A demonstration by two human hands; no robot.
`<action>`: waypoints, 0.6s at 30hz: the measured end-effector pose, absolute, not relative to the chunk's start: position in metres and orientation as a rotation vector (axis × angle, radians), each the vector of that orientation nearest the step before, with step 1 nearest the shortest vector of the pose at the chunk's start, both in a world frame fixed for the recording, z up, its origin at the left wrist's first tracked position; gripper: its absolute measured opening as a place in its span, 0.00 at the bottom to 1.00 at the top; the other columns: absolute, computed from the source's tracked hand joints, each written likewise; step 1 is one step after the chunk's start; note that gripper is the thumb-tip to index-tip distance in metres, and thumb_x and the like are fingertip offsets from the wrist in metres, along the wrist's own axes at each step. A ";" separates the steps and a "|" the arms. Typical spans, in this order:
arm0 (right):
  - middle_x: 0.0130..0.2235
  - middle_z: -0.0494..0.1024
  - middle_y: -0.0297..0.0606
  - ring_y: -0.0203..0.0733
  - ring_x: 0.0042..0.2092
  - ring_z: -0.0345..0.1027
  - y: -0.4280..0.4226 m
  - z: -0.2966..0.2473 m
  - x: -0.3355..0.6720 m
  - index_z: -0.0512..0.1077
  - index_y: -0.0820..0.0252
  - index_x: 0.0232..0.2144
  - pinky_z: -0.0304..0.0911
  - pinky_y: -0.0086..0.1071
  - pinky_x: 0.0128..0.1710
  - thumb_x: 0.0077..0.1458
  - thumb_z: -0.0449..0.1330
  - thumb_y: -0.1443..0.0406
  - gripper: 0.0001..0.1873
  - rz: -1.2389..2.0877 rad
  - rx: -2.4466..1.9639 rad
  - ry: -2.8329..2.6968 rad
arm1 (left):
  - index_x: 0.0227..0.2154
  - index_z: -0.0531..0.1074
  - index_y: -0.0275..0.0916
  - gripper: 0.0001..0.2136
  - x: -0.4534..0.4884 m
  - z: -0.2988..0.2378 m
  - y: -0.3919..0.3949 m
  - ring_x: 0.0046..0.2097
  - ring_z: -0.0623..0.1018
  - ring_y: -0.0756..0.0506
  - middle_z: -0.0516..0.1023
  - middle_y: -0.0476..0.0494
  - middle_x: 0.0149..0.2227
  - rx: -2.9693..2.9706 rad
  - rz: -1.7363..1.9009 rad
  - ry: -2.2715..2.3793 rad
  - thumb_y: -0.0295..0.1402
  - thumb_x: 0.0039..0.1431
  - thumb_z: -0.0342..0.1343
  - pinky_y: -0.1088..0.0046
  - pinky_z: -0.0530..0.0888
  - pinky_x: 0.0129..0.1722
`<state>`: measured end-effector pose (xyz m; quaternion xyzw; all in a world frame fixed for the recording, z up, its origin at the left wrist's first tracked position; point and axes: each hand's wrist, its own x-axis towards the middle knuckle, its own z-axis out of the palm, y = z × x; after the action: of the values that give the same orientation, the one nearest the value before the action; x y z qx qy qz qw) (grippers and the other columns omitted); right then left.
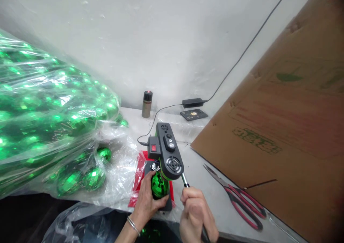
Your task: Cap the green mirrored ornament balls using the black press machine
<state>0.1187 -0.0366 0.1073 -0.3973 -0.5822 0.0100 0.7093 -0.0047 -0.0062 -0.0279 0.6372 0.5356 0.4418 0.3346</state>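
Note:
My left hand (146, 196), a bracelet on its wrist, has thumb and fingers closed round a shiny green faceted ball (159, 185). The ball sits right beneath the front end of a black machine head (169, 149), which has round vents and a red switch. Whether the ball touches the head I cannot tell. My right hand (197, 212) is wrapped round a lever handle (185, 180), a metal rod with a black grip, at the machine's right. Under the machine's black base lies a red sheet (138, 178).
Clear plastic bags (53, 92) full of green balls fill the left side. Behind stand a dark-capped bottle (147, 105), a power adapter (192, 103) with cables and a phone (194, 114). Large scissors (236, 196) lie at right beside a cardboard box (282, 128).

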 end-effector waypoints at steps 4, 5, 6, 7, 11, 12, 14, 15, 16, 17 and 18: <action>0.29 0.71 0.30 0.33 0.28 0.66 -0.038 0.105 0.118 0.64 0.56 0.27 0.59 0.30 0.29 0.76 0.52 0.68 0.20 0.026 -0.884 -1.270 | 0.63 0.69 0.38 0.38 -0.002 -0.031 -0.005 0.63 0.82 0.27 0.80 0.30 0.60 1.682 1.194 1.424 0.34 0.47 0.72 0.39 0.79 0.65; 0.29 0.71 0.29 0.33 0.28 0.66 -0.038 0.105 0.117 0.64 0.55 0.27 0.59 0.30 0.29 0.76 0.52 0.69 0.20 0.021 -0.884 -1.266 | 0.63 0.69 0.38 0.38 -0.001 -0.032 -0.005 0.62 0.82 0.27 0.81 0.30 0.60 1.686 1.201 1.432 0.34 0.47 0.72 0.39 0.79 0.64; 0.28 0.71 0.29 0.33 0.28 0.65 -0.038 0.105 0.116 0.64 0.55 0.27 0.59 0.30 0.28 0.76 0.52 0.69 0.20 0.014 -0.883 -1.260 | 0.63 0.69 0.38 0.38 -0.001 -0.031 -0.004 0.62 0.82 0.27 0.81 0.30 0.59 1.689 1.207 1.437 0.34 0.47 0.72 0.39 0.80 0.64; 0.28 0.70 0.29 0.33 0.27 0.65 -0.037 0.105 0.116 0.63 0.55 0.27 0.59 0.30 0.28 0.76 0.51 0.68 0.20 0.010 -0.885 -1.260 | 0.63 0.69 0.38 0.38 -0.001 -0.031 -0.004 0.61 0.82 0.27 0.81 0.31 0.59 1.690 1.212 1.439 0.34 0.47 0.72 0.39 0.80 0.63; 0.27 0.69 0.28 0.33 0.27 0.66 -0.036 0.102 0.115 0.62 0.55 0.27 0.60 0.29 0.28 0.76 0.50 0.68 0.21 -0.009 -0.890 -1.278 | 0.62 0.69 0.38 0.37 -0.002 -0.028 -0.003 0.62 0.82 0.28 0.81 0.30 0.59 1.677 1.202 1.426 0.36 0.48 0.72 0.40 0.80 0.64; 0.27 0.69 0.28 0.33 0.28 0.66 -0.036 0.101 0.116 0.62 0.55 0.27 0.61 0.29 0.28 0.76 0.50 0.69 0.20 -0.013 -0.895 -1.284 | 0.62 0.69 0.37 0.37 -0.002 -0.027 -0.003 0.62 0.82 0.27 0.81 0.30 0.59 1.669 1.196 1.420 0.36 0.48 0.72 0.39 0.79 0.65; 0.28 0.70 0.29 0.33 0.28 0.67 -0.039 0.097 0.118 0.63 0.55 0.28 0.62 0.29 0.29 0.77 0.50 0.69 0.20 -0.019 -0.903 -1.311 | 0.62 0.69 0.38 0.37 -0.003 -0.025 -0.002 0.63 0.81 0.27 0.81 0.30 0.60 1.650 1.182 1.412 0.37 0.48 0.71 0.39 0.78 0.66; 0.28 0.71 0.30 0.33 0.28 0.68 -0.040 0.095 0.119 0.64 0.55 0.28 0.63 0.29 0.29 0.77 0.50 0.69 0.20 -0.018 -0.909 -1.335 | 0.62 0.69 0.38 0.37 -0.003 -0.023 -0.002 0.63 0.81 0.27 0.81 0.30 0.60 1.639 1.179 1.414 0.37 0.49 0.71 0.38 0.78 0.66; 0.29 0.72 0.31 0.33 0.28 0.68 -0.042 0.092 0.119 0.65 0.55 0.28 0.64 0.29 0.28 0.76 0.50 0.69 0.20 -0.013 -0.916 -1.359 | 0.62 0.69 0.38 0.36 -0.003 -0.022 -0.002 0.63 0.81 0.27 0.81 0.30 0.59 1.631 1.178 1.416 0.37 0.49 0.71 0.38 0.78 0.66; 0.30 0.73 0.31 0.33 0.28 0.69 -0.043 0.089 0.120 0.65 0.56 0.28 0.64 0.29 0.28 0.76 0.50 0.69 0.20 -0.010 -0.922 -1.375 | 0.63 0.69 0.38 0.36 -0.003 -0.021 -0.001 0.62 0.82 0.27 0.81 0.30 0.59 1.626 1.176 1.417 0.38 0.49 0.71 0.39 0.78 0.65; 0.30 0.73 0.32 0.34 0.28 0.69 -0.043 0.085 0.119 0.65 0.55 0.29 0.64 0.29 0.27 0.76 0.49 0.69 0.20 -0.010 -0.925 -1.382 | 0.62 0.70 0.38 0.36 -0.003 -0.020 -0.001 0.62 0.82 0.27 0.81 0.30 0.59 1.625 1.175 1.416 0.38 0.50 0.71 0.39 0.78 0.65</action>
<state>0.1194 -0.0434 0.0853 -0.4111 -0.6139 -0.0044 0.6739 -0.0030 -0.0012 -0.0201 0.6233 0.5432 0.4506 0.3367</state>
